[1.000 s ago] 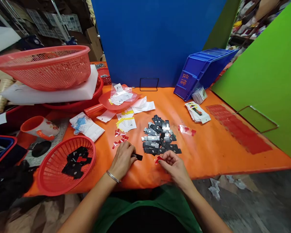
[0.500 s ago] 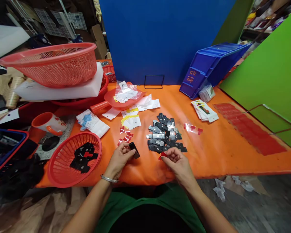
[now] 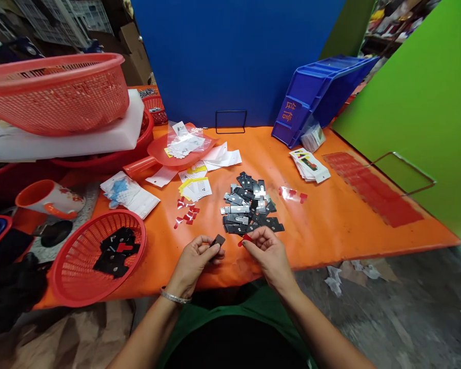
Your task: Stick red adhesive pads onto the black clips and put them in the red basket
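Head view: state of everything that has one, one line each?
Left hand: pinching dark flat piece
Right hand: pinching red cutout
Black and silver parts: loosely heaped
Loose red cutouts: scattered
Round red basket: partly filled with black parts
Large red colander: resting on white foam block
Blue bin: tilted
Red dustpan: loaded with white cards

So the left hand [image 3: 195,259] has a small black piece [image 3: 219,239] pinched, lower middle of the frame, and the right hand [image 3: 269,252], near it, has a little red piece [image 3: 245,239] between its fingers. Messy pile of black and silver parts [image 3: 240,209] around center on an orange tabletop [image 3: 322,225]. Red basket [image 3: 74,269] lower left with black bits [image 3: 113,262] inside, tilted blue bin [image 3: 305,97] upper right.
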Motion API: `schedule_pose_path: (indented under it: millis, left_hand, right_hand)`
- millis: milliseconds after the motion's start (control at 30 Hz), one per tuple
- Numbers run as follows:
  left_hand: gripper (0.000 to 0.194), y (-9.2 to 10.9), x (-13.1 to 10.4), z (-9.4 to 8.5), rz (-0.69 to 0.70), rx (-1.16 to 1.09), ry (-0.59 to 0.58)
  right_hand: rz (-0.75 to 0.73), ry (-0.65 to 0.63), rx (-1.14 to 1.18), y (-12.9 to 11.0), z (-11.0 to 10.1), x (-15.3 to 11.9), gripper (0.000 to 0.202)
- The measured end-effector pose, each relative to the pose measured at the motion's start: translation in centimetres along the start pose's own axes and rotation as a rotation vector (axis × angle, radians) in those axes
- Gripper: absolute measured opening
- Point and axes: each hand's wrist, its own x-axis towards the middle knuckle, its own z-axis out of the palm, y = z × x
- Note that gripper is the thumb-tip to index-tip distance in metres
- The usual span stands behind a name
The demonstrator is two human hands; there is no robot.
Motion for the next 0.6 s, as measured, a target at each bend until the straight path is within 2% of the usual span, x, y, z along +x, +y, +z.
schedule_pose_path:
  millis: [267,600]
  left_hand:
    - [0.044,-0.8,-0.3,2.5,-0.054,-0.084,-0.094]
    - [0.042,-0.6,-0.2,2.8,-0.038,-0.070,-0.135]
  right_hand:
    - [-0.043,-0.045,-0.024,0.2,1.3,-0.4,0.023]
    - [-0.077,-0.085,-0.086,0.5,1.3,-0.7,0.020]
